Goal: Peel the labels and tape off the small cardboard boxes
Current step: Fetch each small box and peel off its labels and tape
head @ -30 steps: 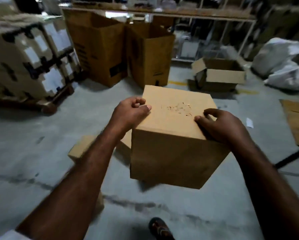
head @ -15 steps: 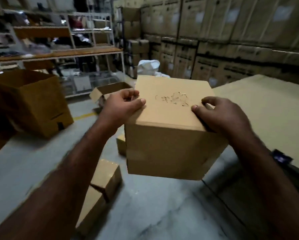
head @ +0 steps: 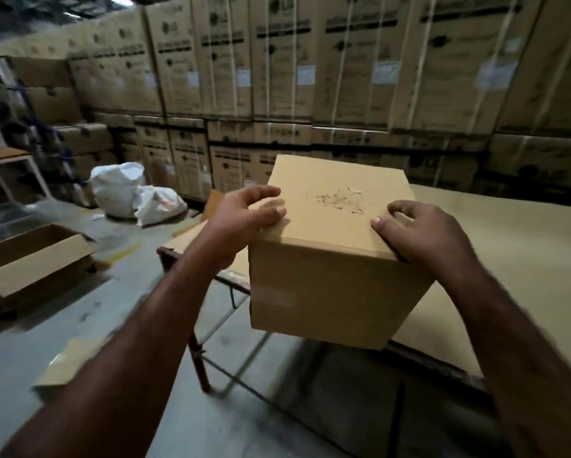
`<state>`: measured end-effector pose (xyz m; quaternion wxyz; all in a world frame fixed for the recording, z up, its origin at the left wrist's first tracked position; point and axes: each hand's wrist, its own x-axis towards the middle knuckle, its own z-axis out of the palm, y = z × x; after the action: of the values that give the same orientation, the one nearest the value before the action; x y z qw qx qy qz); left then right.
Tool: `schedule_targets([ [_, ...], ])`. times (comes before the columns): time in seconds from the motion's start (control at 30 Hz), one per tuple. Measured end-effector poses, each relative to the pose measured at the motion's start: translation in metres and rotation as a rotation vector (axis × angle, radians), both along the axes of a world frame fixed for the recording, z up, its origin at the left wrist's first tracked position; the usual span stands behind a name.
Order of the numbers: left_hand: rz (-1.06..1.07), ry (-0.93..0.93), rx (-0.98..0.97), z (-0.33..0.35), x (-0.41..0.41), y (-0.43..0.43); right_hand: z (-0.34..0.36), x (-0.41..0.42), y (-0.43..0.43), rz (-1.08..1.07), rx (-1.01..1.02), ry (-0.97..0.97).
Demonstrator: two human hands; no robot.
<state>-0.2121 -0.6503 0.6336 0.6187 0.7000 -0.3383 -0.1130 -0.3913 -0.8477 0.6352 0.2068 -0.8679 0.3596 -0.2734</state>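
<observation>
Both grips are clamped on the small cardboard box [head: 327, 292]. The left grip [head: 244, 216] is curled over the top left edge with its thumb laid flat on the top face, and the right grip [head: 423, 229] is hooked over the top right corner the same way. So the box is held up at the near corner of the desk [head: 515, 252], which is covered with a cardboard sheet. Whether its bottom touches the desk can't be told.

Progress-wise, a scuffed, torn patch [head: 340, 200] is seen on the top face, so a label was probably peeled there already. No label is made out on the two faces shown. A paler band on the front might be tape, but it's too blurry to call. The other sides are hidden and would need checking.

Further out, an open carton [head: 30, 256] is sat on the floor at left, white sacks [head: 125, 190] are dumped beyond it, and big strapped cartons [head: 343, 61] are stacked behind the desk. What's really in the way: both grips are tied up holding, so one must be freed before anything gets peeled.
</observation>
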Motion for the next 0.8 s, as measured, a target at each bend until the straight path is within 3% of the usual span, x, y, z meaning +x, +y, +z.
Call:
schedule_targets([
  [0.33, -0.337, 0.165, 0.020, -0.020, 0.019, -0.168, -0.045, -0.027, -0.137, -0.248, 0.127, 0.005],
  [0.6, -0.508, 0.063, 0.195, -0.041, 0.071, -0.266, -0.071, -0.001, -0.181, -0.406, 0.128, 0.141],
  [0.7, -0.513, -0.087, 0.392, -0.050, 0.098, -0.297, -0.072, 0.021, -0.193, -0.347, 0.176, 0.137],
  [0.8, -0.481, -0.411, 0.588, -0.063, 0.124, -0.324, -0.066, 0.032, -0.203, -0.297, 0.214, 0.107],
])
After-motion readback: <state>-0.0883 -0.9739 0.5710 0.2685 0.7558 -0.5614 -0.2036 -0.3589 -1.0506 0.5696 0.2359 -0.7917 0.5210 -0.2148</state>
